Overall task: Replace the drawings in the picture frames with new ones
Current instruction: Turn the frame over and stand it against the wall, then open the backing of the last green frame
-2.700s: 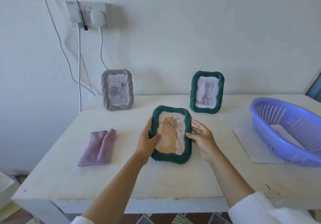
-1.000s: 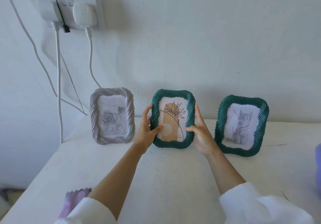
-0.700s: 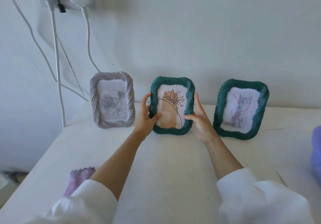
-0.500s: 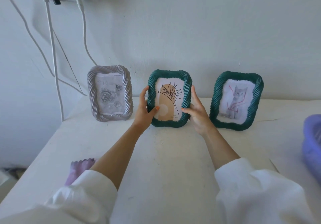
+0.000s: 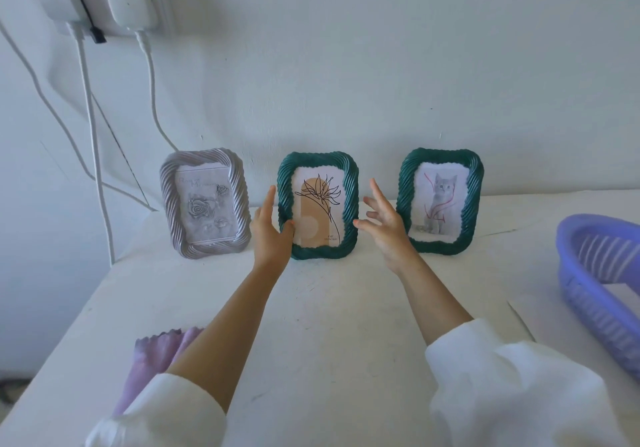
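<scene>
The picture frames stand in a row at the back of the white worktop, close to the wall: a grey frame on the left, a middle green frame with a line drawing of a flower, and a right green frame with a drawing of a cat. At the right edge a purple basket is seen, and near the front left a folded lilac cloth lies partly under a sleeve. The left hand is laid against the left border of the middle green frame, the thumb on its front edge and the fingers straight. The right hand is spread and holds nothing, just beside the frame's right border but apart from it. The step in hand seems to be the setting down of this frame. It is done well if the left hand is taken away slowly and straight, so that the frame is not tipped and the neighbours are not touched.
</scene>
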